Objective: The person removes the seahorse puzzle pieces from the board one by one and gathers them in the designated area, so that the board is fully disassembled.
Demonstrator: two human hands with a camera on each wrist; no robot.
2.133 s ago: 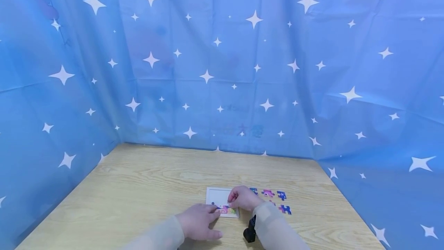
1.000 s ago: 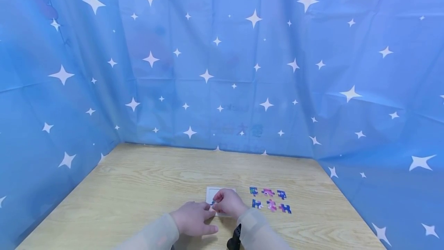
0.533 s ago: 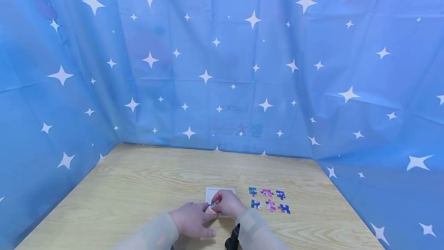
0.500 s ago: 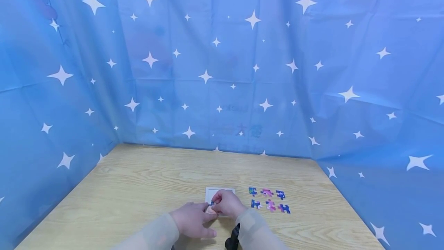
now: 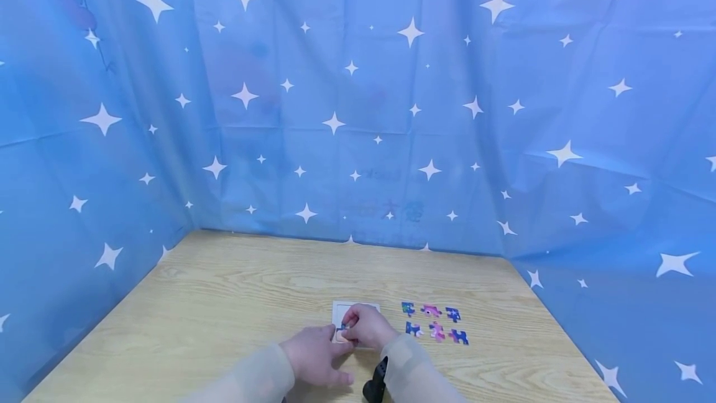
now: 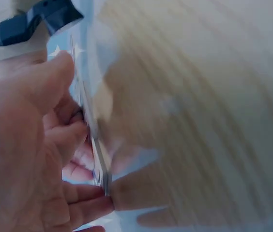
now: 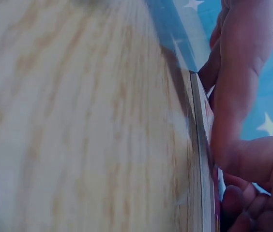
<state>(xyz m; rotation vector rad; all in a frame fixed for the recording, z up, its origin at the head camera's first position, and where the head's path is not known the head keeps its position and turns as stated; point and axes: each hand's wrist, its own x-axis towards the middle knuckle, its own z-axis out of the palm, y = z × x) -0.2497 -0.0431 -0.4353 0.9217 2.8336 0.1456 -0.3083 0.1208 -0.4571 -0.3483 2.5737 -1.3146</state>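
Note:
My right hand [image 5: 368,326] is over a small white puzzle tray [image 5: 336,313] on the table, thumb and fingertips pinching a blue jigsaw piece [image 5: 344,326] at the tray's left side. The left hand [image 5: 316,353] rests at the tray's near left edge, its fingers extended and the thumb spread apart. In the left wrist view the tray [image 6: 100,162] shows edge-on, touched by the left fingers. The right wrist view also catches the tray's side edge [image 7: 203,130], with fingers close over its face. Both hands cover most of the tray's lower part.
Right of the tray, loose jigsaw pieces lie in two rows, among them a pink piece [image 5: 431,311] and a blue piece [image 5: 460,336]. A black wrist camera [image 5: 375,384] hangs at the right cuff. Behind the wooden table [image 5: 252,278] hangs a blue star-patterned curtain [image 5: 313,154].
The right hand has moved left across the tray, from its right side to its left, and now keeps the blue piece there. My left hand has shifted only slightly.

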